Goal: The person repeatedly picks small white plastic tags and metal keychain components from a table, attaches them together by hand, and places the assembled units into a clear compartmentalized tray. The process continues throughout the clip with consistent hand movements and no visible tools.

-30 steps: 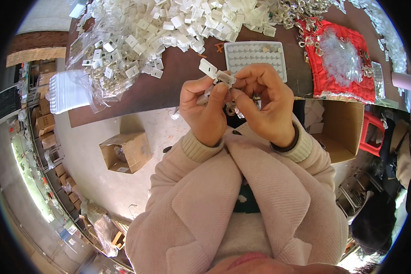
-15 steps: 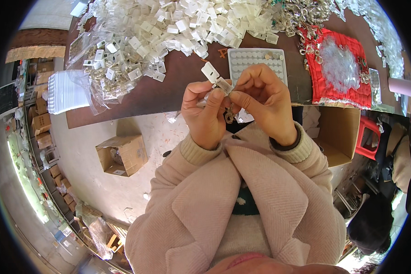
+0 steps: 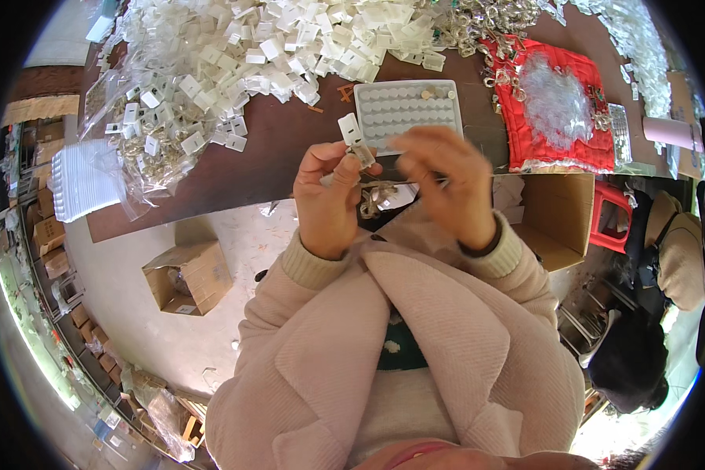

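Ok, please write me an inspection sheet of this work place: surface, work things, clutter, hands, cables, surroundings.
Surface: brown table, mostly covered along its far side.
Work things: small white plastic tag with a metal piece below it, held up in front of the chest; grey tray with round pockets lies just behind it.
Clutter: big heap of white plastic pieces; red cloth with clear bits and metal rings on it; stack of white trays at the table's left end.
Hands: left hand pinches the tag; right hand is blurred, close beside it.
Cables: nothing seen.
Surroundings: cardboard box on the floor, open box under the table, another person at the right.
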Tool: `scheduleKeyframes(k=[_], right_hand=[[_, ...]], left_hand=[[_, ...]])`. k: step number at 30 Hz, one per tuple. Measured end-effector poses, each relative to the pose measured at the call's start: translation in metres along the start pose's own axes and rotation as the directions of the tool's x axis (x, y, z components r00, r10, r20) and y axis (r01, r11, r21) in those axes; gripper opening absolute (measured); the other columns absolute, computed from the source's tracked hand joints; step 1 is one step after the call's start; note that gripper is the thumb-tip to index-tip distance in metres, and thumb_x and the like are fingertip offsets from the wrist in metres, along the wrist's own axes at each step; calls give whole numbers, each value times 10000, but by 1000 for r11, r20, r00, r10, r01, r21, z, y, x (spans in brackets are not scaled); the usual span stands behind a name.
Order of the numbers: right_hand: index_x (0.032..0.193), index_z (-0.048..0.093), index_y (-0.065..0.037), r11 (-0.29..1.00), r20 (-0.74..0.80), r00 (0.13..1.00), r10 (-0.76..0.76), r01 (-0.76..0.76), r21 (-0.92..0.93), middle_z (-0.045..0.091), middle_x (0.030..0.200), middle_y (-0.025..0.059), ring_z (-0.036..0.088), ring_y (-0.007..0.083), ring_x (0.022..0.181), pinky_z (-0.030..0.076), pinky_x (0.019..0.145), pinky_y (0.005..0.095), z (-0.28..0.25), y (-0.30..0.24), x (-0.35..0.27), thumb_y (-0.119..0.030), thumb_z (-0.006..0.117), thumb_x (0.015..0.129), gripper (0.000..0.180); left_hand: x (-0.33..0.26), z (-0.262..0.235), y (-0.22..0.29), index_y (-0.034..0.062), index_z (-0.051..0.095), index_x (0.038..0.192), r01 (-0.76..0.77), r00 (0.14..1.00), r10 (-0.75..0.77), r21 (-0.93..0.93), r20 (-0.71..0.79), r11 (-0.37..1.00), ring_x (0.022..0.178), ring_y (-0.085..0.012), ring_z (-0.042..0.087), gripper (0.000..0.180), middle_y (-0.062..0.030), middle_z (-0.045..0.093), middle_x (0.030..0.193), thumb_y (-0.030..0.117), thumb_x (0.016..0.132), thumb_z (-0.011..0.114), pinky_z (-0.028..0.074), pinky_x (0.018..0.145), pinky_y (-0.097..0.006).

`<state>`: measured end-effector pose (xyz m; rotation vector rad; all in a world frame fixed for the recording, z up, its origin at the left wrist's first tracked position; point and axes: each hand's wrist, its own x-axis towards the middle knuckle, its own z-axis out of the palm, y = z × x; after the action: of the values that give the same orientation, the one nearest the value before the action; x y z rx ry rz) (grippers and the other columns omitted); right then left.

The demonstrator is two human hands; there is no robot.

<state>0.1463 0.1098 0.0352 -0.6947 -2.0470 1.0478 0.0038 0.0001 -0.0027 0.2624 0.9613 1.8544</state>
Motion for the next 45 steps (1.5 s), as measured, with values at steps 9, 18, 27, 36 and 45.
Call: scheduleKeyframes(k=[9,18,27,36,45], right_hand=[[1056,715,-89,856,-92,993,-79,20,-517,685,954,81,673,279,842,544,708,365,-14,65,33,-27,666,850,220],[983,695,-85,881,-66,998,13,-43,-472,657,910,88,661,273,839,535,691,376,-8,45,43,-32,690,830,162],[1006,715,-44,972,31,984,-176,178,-154,665,948,105,660,270,732,551,640,329,10,-11,13,34,697,782,238],[984,706,-46,914,-73,920,-386,370,-165,694,887,85,669,255,771,549,662,345,12,0,18,55,672,700,303],[1000,703,-50,941,-94,943,-319,303,-154,712,919,69,678,254,800,560,718,347,18,7,10,67,669,684,339]], left_hand=[[7,-3,0,67,586,1155,144,989,-141,-98,38,985,802,-160,693,210,-147,705,1081,114,965,664,341,445,-165],[9,0,3,47,585,1175,135,990,-131,-94,42,986,825,-133,687,235,-141,709,1079,124,967,664,331,447,-154],[3,12,-1,23,616,1162,38,999,-39,-78,-11,996,750,-111,692,215,-91,707,970,67,958,667,353,441,-150],[2,12,0,15,635,1123,111,994,-108,-131,30,985,736,-122,695,174,-94,704,945,51,956,663,365,434,-153],[7,8,-4,21,637,1127,215,976,-215,-105,11,971,722,-98,670,193,-99,703,972,99,955,678,357,455,-150]])
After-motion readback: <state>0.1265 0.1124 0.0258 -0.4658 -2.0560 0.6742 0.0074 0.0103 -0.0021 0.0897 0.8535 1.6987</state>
